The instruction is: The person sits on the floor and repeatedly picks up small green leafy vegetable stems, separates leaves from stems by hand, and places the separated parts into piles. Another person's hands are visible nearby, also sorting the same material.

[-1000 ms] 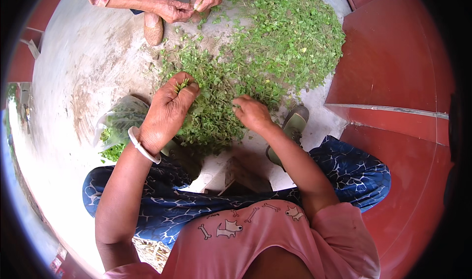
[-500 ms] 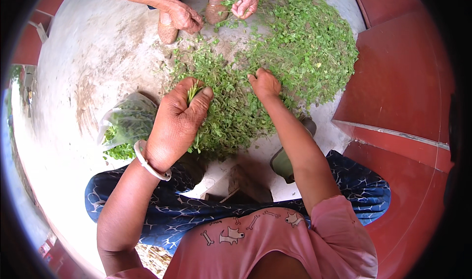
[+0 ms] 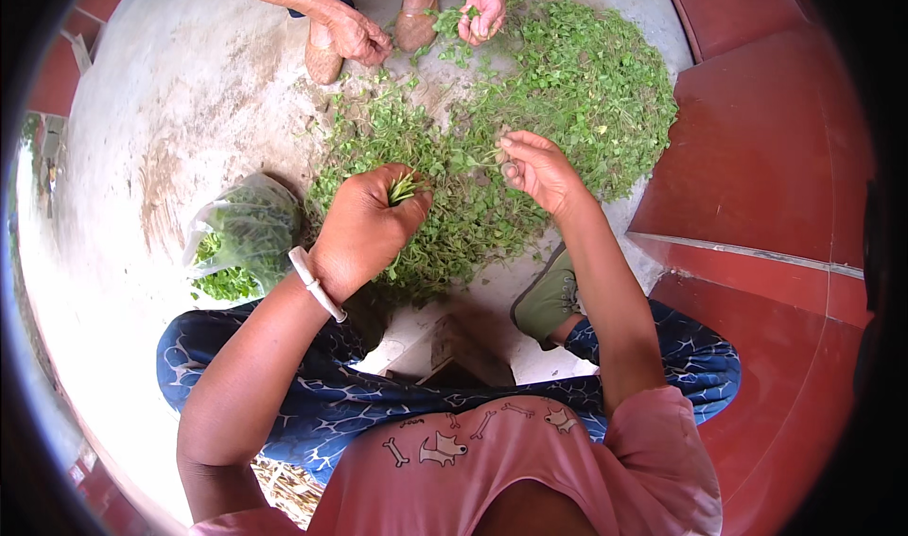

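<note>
- The left hand (image 3: pixel 364 229) is closed into a loose fist around a small bunch of stems (image 3: pixel 405 188); the green ends stick out between the thumb and the fingers.
- A white bangle (image 3: pixel 315 283) sits on the left wrist.
- The right hand (image 3: pixel 534 167) is pinching one thin sprig (image 3: pixel 478 158) with the fingertips — the other fingers are curled in, not spread.
- The sprig is touching the top of the greens (image 3: pixel 558 92), a wide heap of small leaves and stems lying on the grey floor (image 3: pixel 170 111), just beyond both hands.
- The two hands are near each other, above the near edge of the heap, but they do not touch.
- To the left of the left hand, a clear bag (image 3: pixel 241 233) lies on the floor, and it has green leaves inside.
- The person wears a pink shirt and blue patterned trousers; a green shoe (image 3: pixel 549 295) shows under the right forearm.
- On the far side of the heap, another person's two hands (image 3: pixel 482 11) are at the greens — one of them holds a few leaves, the other is curled beside a bare foot (image 3: pixel 323 59).
- A red step (image 3: pixel 757 158) runs along the right of the floor.
</note>
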Action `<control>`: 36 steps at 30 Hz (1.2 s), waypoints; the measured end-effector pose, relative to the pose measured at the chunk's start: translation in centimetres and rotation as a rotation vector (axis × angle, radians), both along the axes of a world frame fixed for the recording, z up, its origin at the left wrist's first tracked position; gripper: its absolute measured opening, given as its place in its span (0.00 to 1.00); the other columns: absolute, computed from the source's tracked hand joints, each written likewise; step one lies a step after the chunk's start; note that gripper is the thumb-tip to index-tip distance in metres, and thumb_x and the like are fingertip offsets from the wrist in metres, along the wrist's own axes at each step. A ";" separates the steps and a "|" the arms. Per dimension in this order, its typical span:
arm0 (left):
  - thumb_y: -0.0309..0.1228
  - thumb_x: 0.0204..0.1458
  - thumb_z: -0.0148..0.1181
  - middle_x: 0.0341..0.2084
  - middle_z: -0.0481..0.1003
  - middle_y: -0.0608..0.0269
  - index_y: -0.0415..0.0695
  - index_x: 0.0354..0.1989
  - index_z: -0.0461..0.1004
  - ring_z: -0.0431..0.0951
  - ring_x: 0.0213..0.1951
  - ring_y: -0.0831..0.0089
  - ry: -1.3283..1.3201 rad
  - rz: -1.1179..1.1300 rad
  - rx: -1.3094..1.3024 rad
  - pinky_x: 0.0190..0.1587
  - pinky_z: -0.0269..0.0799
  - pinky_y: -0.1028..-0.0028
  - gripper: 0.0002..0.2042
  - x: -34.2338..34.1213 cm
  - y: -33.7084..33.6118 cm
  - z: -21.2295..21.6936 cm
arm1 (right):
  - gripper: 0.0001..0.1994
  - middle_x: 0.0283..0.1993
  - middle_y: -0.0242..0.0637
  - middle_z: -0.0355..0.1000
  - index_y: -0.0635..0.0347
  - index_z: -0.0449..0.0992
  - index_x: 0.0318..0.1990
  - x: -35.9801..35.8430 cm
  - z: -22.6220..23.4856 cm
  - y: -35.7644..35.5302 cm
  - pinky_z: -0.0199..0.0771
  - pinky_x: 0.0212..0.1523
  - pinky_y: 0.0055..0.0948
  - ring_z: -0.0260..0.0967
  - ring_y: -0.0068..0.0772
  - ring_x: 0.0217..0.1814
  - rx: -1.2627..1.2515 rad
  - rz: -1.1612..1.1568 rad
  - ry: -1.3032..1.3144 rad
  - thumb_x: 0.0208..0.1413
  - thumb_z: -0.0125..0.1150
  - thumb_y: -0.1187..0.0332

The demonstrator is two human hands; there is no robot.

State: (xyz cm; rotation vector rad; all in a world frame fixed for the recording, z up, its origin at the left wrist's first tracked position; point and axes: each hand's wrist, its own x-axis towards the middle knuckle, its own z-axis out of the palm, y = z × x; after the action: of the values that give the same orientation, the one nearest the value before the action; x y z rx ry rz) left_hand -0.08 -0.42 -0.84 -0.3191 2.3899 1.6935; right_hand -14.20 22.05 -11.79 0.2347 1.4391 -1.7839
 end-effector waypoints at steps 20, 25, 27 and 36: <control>0.33 0.50 0.62 0.15 0.68 0.63 0.36 0.37 0.75 0.64 0.22 0.79 -0.006 -0.125 0.029 0.27 0.67 0.74 0.12 -1.6 1.8 -1.1 | 0.05 0.28 0.24 0.69 0.55 0.71 0.39 5.6 7.2 -1.8 0.59 0.22 0.14 0.61 0.12 0.23 -0.179 0.151 0.070 0.57 0.56 0.67; 0.32 0.50 0.61 0.14 0.66 0.61 0.36 0.36 0.75 0.63 0.21 0.79 0.016 -0.167 0.007 0.27 0.66 0.73 0.11 -1.2 1.5 -1.7 | 0.06 0.29 0.24 0.68 0.55 0.71 0.40 6.0 7.5 -2.4 0.60 0.23 0.14 0.61 0.12 0.24 -0.161 0.174 0.091 0.57 0.56 0.67; 0.31 0.50 0.61 0.13 0.65 0.60 0.36 0.35 0.75 0.63 0.21 0.79 0.017 -0.177 0.021 0.26 0.65 0.73 0.10 -1.0 1.4 -1.1 | 0.06 0.29 0.24 0.68 0.55 0.71 0.40 6.1 7.3 -2.5 0.60 0.24 0.14 0.61 0.13 0.24 -0.166 0.191 0.080 0.57 0.56 0.67; 0.29 0.51 0.57 0.21 0.71 0.70 0.38 0.36 0.74 0.66 0.24 0.81 -0.131 0.080 0.278 0.29 0.64 0.78 0.08 -0.9 0.7 -0.4 | 0.06 0.33 0.27 0.68 0.60 0.70 0.40 6.8 6.1 -2.4 0.65 0.30 0.18 0.64 0.16 0.29 -0.562 0.107 0.039 0.57 0.55 0.70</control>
State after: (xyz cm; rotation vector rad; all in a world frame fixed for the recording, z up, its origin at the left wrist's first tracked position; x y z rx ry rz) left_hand -0.99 0.29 -1.21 -0.4688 2.0420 1.9445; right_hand -7.43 19.67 -5.66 -0.1667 0.9037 -2.0276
